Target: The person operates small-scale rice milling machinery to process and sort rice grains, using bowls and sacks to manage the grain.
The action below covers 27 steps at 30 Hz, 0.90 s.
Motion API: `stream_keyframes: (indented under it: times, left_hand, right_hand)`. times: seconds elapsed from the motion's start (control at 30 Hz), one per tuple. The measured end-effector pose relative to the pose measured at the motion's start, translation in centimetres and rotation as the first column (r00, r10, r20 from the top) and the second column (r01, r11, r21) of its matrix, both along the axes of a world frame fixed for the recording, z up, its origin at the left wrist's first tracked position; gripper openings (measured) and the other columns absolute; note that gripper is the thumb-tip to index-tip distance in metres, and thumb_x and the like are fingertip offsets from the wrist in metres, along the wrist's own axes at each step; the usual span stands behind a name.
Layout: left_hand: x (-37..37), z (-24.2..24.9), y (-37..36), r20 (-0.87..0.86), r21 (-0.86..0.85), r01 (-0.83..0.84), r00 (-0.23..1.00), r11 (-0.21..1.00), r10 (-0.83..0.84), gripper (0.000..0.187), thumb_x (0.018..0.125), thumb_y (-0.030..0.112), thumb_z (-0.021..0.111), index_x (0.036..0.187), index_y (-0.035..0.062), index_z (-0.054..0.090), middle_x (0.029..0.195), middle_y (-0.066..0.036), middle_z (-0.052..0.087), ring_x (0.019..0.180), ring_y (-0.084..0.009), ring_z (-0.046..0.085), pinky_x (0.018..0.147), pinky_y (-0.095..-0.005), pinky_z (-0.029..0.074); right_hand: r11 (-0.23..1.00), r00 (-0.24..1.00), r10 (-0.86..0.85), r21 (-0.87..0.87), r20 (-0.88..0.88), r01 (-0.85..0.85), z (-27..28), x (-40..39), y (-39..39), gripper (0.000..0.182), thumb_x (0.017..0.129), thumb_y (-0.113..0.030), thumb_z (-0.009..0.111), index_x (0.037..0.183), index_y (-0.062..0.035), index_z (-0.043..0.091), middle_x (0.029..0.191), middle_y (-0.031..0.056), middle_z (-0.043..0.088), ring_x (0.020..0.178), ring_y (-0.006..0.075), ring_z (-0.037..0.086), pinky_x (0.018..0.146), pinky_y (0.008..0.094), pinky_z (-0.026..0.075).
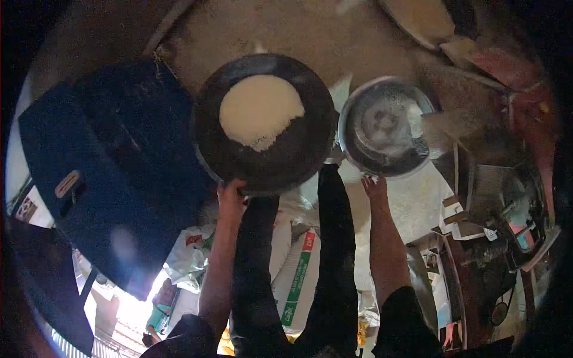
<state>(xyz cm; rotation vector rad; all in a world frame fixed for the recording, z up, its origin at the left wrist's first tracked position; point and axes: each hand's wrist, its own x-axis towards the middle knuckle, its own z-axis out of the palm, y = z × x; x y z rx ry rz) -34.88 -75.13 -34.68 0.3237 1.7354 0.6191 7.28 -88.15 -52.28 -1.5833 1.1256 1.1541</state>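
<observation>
A wide black pan (262, 170) holds a pale, grain-like or powdery heap (261, 110) in its upper part. Its lower left rim is in my left hand (231, 194), with the fingers closed on the edge. To the right, a round metal basin (388, 161) has a little whitish material inside its right side. My right hand (375, 186) is at the basin's bottom rim, its fingertips pressed on the edge. The thumbs and palms are partly hidden.
Large sacks (298, 280) lie below, between and beside my dark-clothed legs. A big dark blue object (119, 161) stands at the left. Cluttered metal items and boards (483, 238) are at the right. A person (160, 313) is partly visible at the lower left.
</observation>
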Motion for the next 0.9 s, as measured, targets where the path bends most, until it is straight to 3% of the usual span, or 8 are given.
stream_keyframes:
  times: [0.07,0.13,0.2,0.27,0.4,0.5,0.67,0.9]
  left_hand:
    - [-0.1,2.4,0.1,0.005,0.15,0.189,0.982,0.971,-0.191,0.027,0.07,0.0,0.056,0.096,-0.0014,0.05,0.087,-0.009,0.051,0.081,-0.0209,0.054,0.072,-0.0339,0.046]
    - [4.9,9.2,4.1,0.067,-0.226,-0.222,0.968,0.948,0.243,0.031,0.068,-0.002,0.056,0.098,-0.0009,0.051,0.087,-0.008,0.053,0.081,-0.02,0.054,0.068,-0.032,0.045]
    - [5.0,12.2,2.1,-0.032,-0.059,-0.046,0.999,0.997,0.044,0.032,0.068,0.0,0.055,0.099,0.0006,0.053,0.091,-0.008,0.055,0.083,-0.0223,0.056,0.07,-0.0337,0.047]
    - [5.9,16.6,2.3,0.029,-0.099,-0.16,0.986,0.982,0.163,0.035,0.066,0.0,0.055,0.1,0.0023,0.052,0.092,-0.008,0.056,0.083,-0.0224,0.056,0.07,-0.0332,0.048]
    - [7.3,28.8,3.9,0.163,-0.064,-0.184,0.968,0.981,0.192,0.024,0.07,0.002,0.055,0.094,-0.0004,0.054,0.083,-0.005,0.057,0.074,-0.0189,0.055,0.062,-0.0315,0.045]
    - [7.0,38.5,4.6,0.043,-0.046,-0.189,0.981,0.981,0.191,0.02,0.071,0.003,0.054,0.09,-0.003,0.056,0.078,-0.006,0.059,0.071,-0.0189,0.056,0.061,-0.032,0.046]
    - [4.1,54.3,5.4,0.075,0.14,-0.023,0.997,0.99,0.013,0.024,0.067,0.001,0.057,0.091,-0.0063,0.058,0.081,-0.01,0.063,0.073,-0.0172,0.058,0.065,-0.0311,0.046]
    - [-2.0,65.4,0.5,-0.087,0.423,-0.391,0.88,0.818,0.466,0.044,0.064,0.001,0.06,0.106,-0.0036,0.048,0.098,-0.013,0.055,0.087,-0.0232,0.052,0.08,-0.0326,0.043]
  right_hand:
    - [0.999,0.999,0.047,0.006,0.002,-0.047,2.8,-0.1,2.6,0.041,0.09,-0.035,0.04,0.122,-0.0097,0.039,0.114,0.0164,0.043,0.103,0.0295,0.045,0.095,0.0425,0.033]
    - [0.995,0.995,0.101,0.02,0.011,-0.101,6.2,-0.4,5.2,0.047,0.091,-0.038,0.039,0.128,-0.0088,0.035,0.124,0.0182,0.04,0.114,0.0318,0.04,0.1,0.0452,0.027]
    - [0.798,0.844,0.516,0.276,0.146,-0.535,11.1,-1.1,8.2,0.062,0.089,-0.046,0.04,0.134,-0.0051,0.026,0.137,0.0156,0.029,0.126,0.031,0.028,0.102,0.0459,0.024]
    - [0.552,0.751,0.564,0.52,0.344,-0.652,21.0,-3.3,12.8,0.07,0.088,-0.05,0.04,0.135,-0.0012,0.023,0.14,0.013,0.025,0.127,0.029,0.027,0.103,0.044,0.023]
    - [0.605,0.934,0.356,0.751,0.04,-0.263,40.2,-4.5,17.6,0.061,0.088,-0.046,0.043,0.132,-0.0059,0.03,0.131,0.0123,0.038,0.117,0.0293,0.04,0.097,0.0432,0.033]
    - [0.54,0.736,0.572,0.511,0.361,-0.669,52.5,-5.6,20.9,0.054,0.082,-0.028,0.059,0.126,-0.0039,0.037,0.118,0.0125,0.048,0.106,0.0268,0.049,0.086,0.0413,0.042]
    - [0.489,0.664,0.537,0.449,0.521,-0.748,67.1,-7.4,24.5,0.052,0.071,-0.004,0.062,0.119,-0.0016,0.042,0.108,0.0132,0.054,0.095,0.0274,0.055,0.076,0.0408,0.048]
    - [0.174,0.606,0.523,0.622,0.599,-0.764,81.3,-17.8,28.5,0.048,0.059,0.003,0.056,0.107,0.0004,0.051,0.096,0.0115,0.058,0.085,0.0249,0.058,0.076,0.0359,0.047]
